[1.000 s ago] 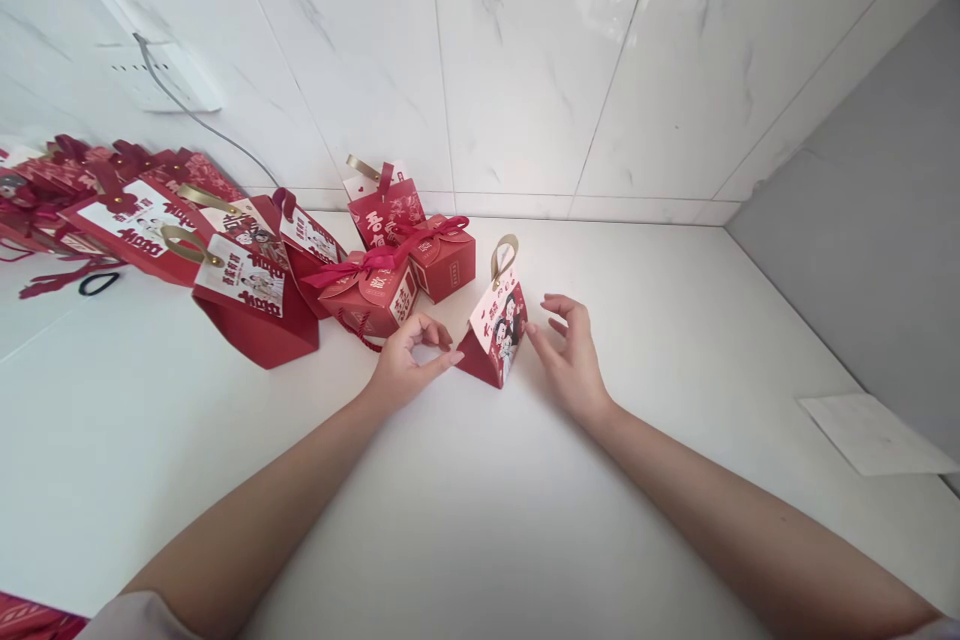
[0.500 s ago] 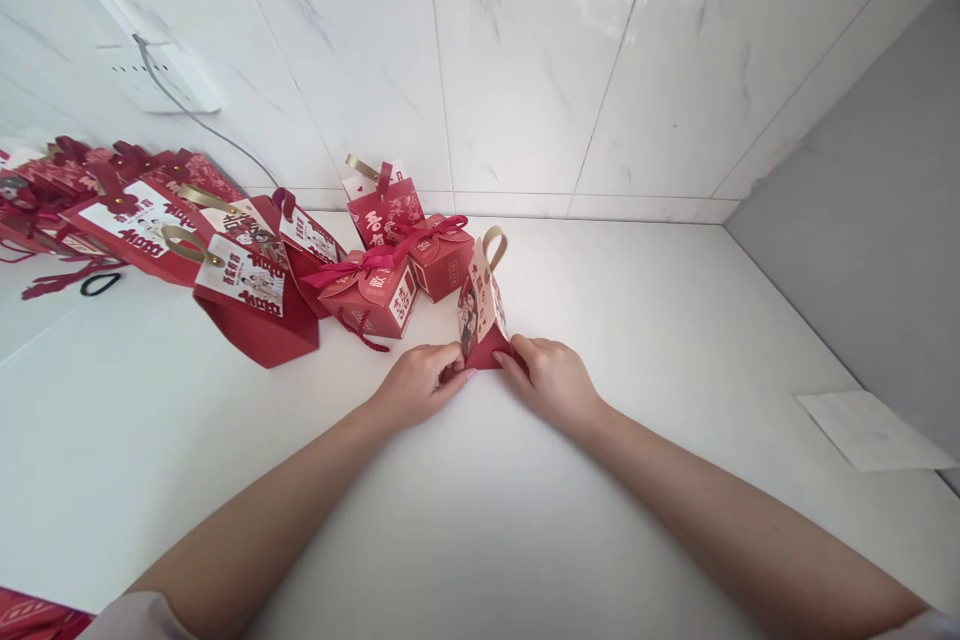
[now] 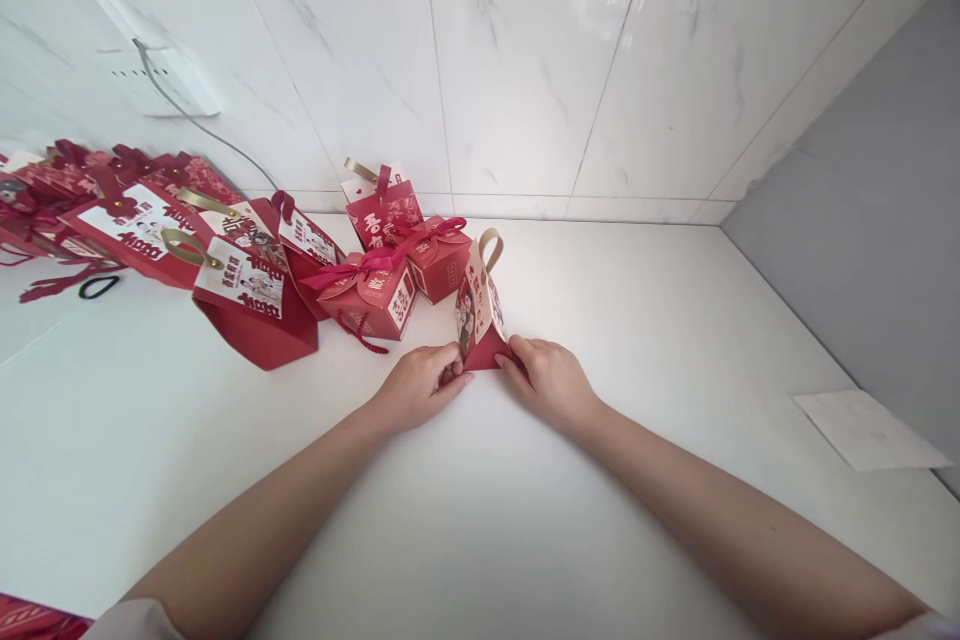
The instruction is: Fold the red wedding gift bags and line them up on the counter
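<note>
A small red gift box [image 3: 484, 315] with a cream printed panel and a gold ribbon loop on top stands upright on the white table. My left hand [image 3: 427, 382] is closed at its lower left edge, thumb and curled fingers against the corner. At the lower right edge, my right hand [image 3: 549, 380] pinches the box's side between thumb and fingers. Just behind and left of it are two red boxes with pink ribbon bows, a nearer one [image 3: 371, 295] and a farther one [image 3: 439, 260]. The box's far side is hidden.
Several red gift boxes [image 3: 255, 300] with printed tags crowd the left side. Behind the bow-tied boxes stands a red bag-shaped box [image 3: 384, 210]. A black hair tie [image 3: 99, 287] lies at far left, a white sheet [image 3: 870, 428] at right. A tiled wall [image 3: 517, 60] with a socket [image 3: 161, 80] bounds the back.
Both hands stay at the lower edges of the small gift box. Only a slight shift of the camera's view shows.
</note>
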{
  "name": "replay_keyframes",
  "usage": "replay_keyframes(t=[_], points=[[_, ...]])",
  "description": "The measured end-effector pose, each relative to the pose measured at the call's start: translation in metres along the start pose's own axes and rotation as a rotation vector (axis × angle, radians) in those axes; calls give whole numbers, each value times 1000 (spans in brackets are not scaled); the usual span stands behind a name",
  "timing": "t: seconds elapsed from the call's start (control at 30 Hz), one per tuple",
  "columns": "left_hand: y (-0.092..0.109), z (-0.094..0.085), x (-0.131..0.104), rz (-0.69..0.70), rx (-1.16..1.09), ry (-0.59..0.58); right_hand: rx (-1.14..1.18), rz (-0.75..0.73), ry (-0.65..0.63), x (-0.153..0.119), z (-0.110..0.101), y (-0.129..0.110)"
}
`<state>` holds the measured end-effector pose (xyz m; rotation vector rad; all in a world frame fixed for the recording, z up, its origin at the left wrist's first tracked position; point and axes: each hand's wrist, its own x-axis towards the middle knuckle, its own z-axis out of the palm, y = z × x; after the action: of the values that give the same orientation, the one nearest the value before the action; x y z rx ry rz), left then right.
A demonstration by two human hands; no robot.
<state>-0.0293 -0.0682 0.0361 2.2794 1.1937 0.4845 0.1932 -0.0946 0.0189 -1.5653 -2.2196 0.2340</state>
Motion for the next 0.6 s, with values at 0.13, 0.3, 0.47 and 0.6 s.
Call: replay_keyframes(t=[0.13, 0.3, 0.47, 0.6], points=[[-1, 0, 0, -24, -6, -14, 23, 5, 7, 0, 1, 1], [-1, 0, -1, -27, -11, -23, 47, 2, 11, 0, 1, 1], [-1, 0, 0, -34, -15, -19, 63, 15, 20, -1, 1, 1], [-1, 0, 0, -52, -25, -32, 146, 28, -4, -1, 0, 2]])
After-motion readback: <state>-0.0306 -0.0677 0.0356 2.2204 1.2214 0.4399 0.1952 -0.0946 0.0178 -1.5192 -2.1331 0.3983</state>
